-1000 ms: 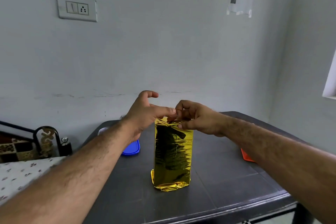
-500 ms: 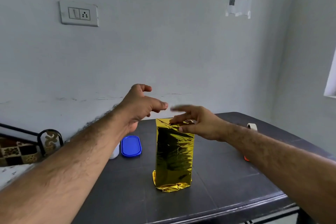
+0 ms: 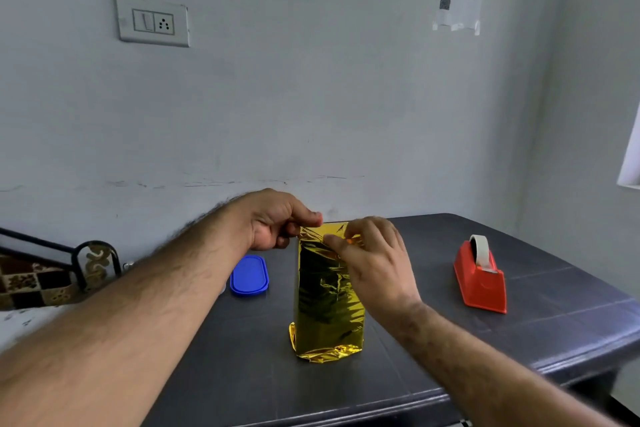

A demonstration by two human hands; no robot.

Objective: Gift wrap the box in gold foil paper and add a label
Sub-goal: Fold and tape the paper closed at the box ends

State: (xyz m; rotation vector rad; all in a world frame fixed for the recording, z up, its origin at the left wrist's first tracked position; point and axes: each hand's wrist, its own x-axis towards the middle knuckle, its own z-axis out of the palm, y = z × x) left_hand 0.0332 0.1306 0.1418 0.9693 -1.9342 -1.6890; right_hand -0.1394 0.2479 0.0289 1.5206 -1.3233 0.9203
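Note:
A tall box wrapped in crinkled gold foil paper [image 3: 327, 302] stands upright in the middle of the dark table [image 3: 263, 385]. Loose foil bunches at its base. My left hand [image 3: 277, 222] pinches the foil at the top left corner of the box between thumb and fingers. My right hand [image 3: 374, 260] lies over the top right corner and upper right side, its fingers pressing the foil down on the top face. The box's top is mostly hidden by both hands. No label is in view.
A red tape dispenser [image 3: 481, 279] with a white roll stands to the right of the box. A blue oval lid [image 3: 249, 274] lies to the left, behind my left forearm. A patterned bed edge [image 3: 41, 277] borders the table's left side. The wall is close behind.
Both hands lifted off the top for a moment, then came back down onto it. My left hand now pinches the foil's top left corner and my right hand presses the top right. The view shifted right.

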